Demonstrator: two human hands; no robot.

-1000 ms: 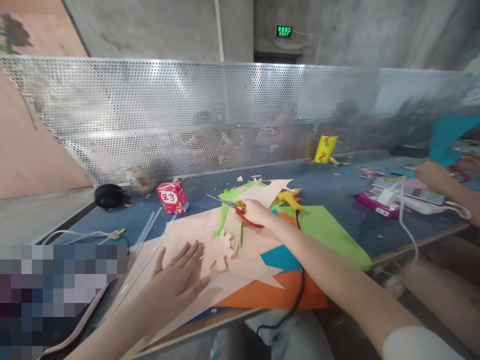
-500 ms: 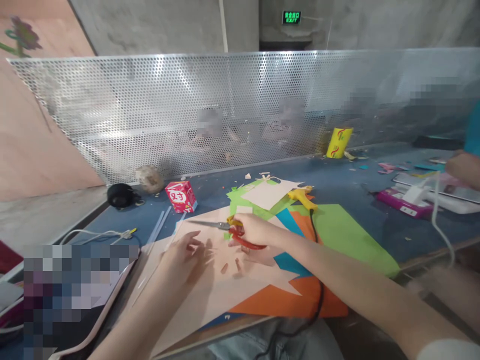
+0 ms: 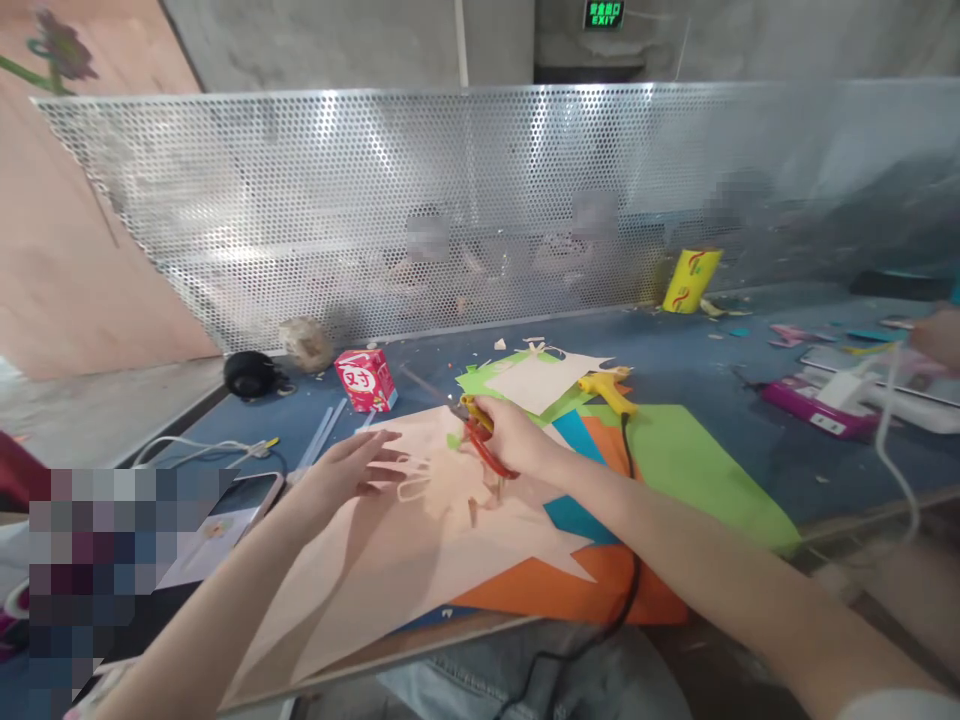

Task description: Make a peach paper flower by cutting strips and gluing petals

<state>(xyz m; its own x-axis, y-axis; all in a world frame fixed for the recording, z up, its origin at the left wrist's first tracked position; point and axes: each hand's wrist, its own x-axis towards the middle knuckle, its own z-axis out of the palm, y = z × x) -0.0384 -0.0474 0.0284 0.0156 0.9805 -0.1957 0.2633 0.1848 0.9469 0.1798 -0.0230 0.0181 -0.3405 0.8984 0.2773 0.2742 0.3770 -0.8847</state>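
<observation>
My right hand (image 3: 504,425) is closed around scissors (image 3: 487,447) with red and yellow handles. Their blades point away to the upper left and are blurred. My left hand (image 3: 358,465) hovers palm down with its fingers apart, over a large pale peach paper sheet (image 3: 337,600). Between my hands lies a pale cut-paper piece (image 3: 450,485) with thin loops on its left side, hard to tell from the sheet. A small green paper scrap (image 3: 453,441) sits just below the scissors.
Orange paper (image 3: 585,590) and green paper (image 3: 690,470) lie to the right, crossed by a black cord. A yellow glue gun (image 3: 609,390), a red box (image 3: 365,380), a yellow can (image 3: 691,280) and a purple power strip (image 3: 817,408) stand around. A perforated metal screen (image 3: 375,200) rises behind.
My left hand has moved slightly left, its fingers spreading further, and the looped paper piece shows more. The scissors have swung, their blades now pointing further away. The camera view has shifted slightly.
</observation>
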